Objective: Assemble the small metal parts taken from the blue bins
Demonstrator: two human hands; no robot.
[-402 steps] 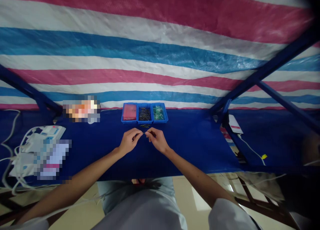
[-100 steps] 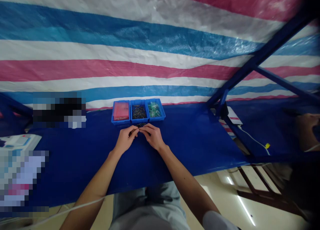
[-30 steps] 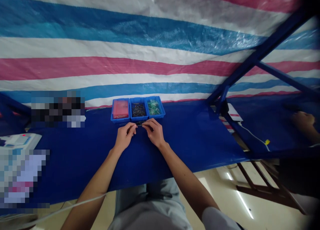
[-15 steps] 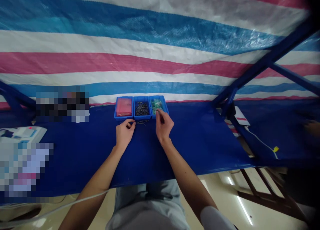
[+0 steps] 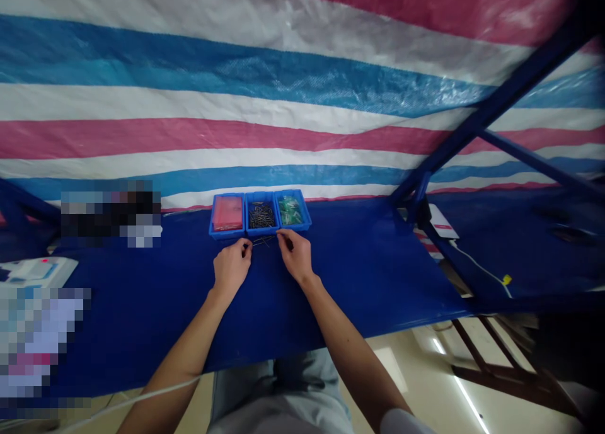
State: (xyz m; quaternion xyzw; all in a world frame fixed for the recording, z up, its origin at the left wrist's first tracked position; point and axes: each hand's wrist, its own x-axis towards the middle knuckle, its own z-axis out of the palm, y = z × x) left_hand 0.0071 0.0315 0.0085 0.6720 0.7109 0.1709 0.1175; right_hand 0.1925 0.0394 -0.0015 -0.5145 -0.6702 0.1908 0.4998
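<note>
My left hand (image 5: 231,267) rests on the blue table with thumb and fingers pinched together, just in front of the bins; what it holds, if anything, is too small to make out. Opposite it, my right hand (image 5: 297,256) is also pinched, fingertips close to the right-hand bin's front edge. Between the two hands lie several thin dark screws or nails (image 5: 263,240). Behind them stand three joined blue bins: one with red plastic packets (image 5: 228,213), one with dark screws or nails (image 5: 261,215), one with green-and-white small pieces in clear bags (image 5: 290,210).
The blue-covered table (image 5: 359,264) ends at a striped plastic sheet (image 5: 283,131). A blue metal frame (image 5: 454,135) rises on the right, with a white device (image 5: 442,221) and its cable beyond. At left are a white device (image 5: 45,272) and pixelated items.
My right hand has come back from the bin of green pieces to the table, near the loose dark pieces. My left hand stays pinched beside them. The camera view has tilted slightly.
</note>
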